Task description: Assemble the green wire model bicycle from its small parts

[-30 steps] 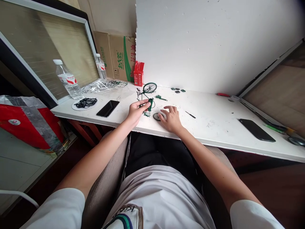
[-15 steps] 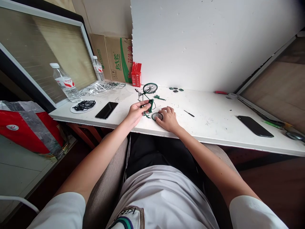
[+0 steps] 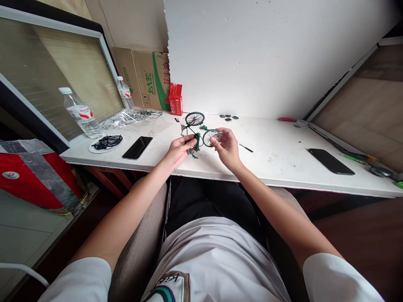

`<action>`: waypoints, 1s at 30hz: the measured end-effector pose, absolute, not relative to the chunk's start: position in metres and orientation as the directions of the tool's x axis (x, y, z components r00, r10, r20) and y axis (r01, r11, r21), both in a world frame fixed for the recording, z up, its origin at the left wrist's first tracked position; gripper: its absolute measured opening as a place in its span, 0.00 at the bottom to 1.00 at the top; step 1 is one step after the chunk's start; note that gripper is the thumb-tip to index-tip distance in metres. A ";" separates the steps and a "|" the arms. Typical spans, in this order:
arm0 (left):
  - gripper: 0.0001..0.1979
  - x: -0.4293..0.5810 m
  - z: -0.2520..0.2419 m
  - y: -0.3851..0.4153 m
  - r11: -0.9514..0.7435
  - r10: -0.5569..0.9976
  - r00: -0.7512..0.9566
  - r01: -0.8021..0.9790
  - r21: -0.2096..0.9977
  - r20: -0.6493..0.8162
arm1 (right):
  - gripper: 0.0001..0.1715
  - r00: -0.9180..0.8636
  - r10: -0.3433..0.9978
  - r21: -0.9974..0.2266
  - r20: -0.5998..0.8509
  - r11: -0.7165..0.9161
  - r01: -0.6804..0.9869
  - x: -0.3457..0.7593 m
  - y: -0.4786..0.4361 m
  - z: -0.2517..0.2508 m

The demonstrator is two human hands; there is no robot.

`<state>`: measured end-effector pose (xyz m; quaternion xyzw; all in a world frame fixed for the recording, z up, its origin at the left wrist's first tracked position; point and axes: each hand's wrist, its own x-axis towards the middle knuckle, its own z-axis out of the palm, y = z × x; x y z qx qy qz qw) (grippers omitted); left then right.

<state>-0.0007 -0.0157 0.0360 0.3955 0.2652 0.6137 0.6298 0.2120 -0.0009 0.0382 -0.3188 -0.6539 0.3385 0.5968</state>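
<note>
My left hand (image 3: 179,149) is closed on the green frame of a small model bicycle (image 3: 194,134), whose one fitted spoked wheel (image 3: 194,118) points away from me. Between the fingertips of my right hand (image 3: 227,147) is a loose spoked wheel (image 3: 211,137), held upright just above the white table (image 3: 283,159) and right beside the frame. A small green part (image 3: 203,127) lies behind the frame.
On the table: a black phone (image 3: 137,147) left, another phone (image 3: 331,161) right, a thin dark tool (image 3: 246,148), small green pieces (image 3: 228,117), a plate of black parts (image 3: 106,142), two water bottles (image 3: 80,113), a red carton (image 3: 175,100), and tools at the far right (image 3: 359,157).
My right hand picked the loose wheel up from the table and raised it beside the bicycle frame. My left hand kept its hold on the frame.
</note>
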 end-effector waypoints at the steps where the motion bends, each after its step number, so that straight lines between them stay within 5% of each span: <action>1: 0.22 0.000 0.035 -0.016 -0.066 0.983 0.104 -0.560 0.826 0.149 | 0.33 -0.096 0.813 -0.817 0.574 0.577 0.006 0.211 -0.003 0.039; 18: 0.25 0.010 0.032 -0.021 -0.184 0.983 -0.078 -0.446 0.876 0.167 | 0.41 -0.135 0.900 -0.910 0.415 0.412 -0.052 0.194 -0.024 0.034; 30: 0.27 0.023 0.029 -0.028 -0.223 0.972 -0.148 -0.358 0.906 0.181 | 0.36 -0.140 0.875 -0.886 0.463 0.463 -0.030 0.181 -0.022 0.014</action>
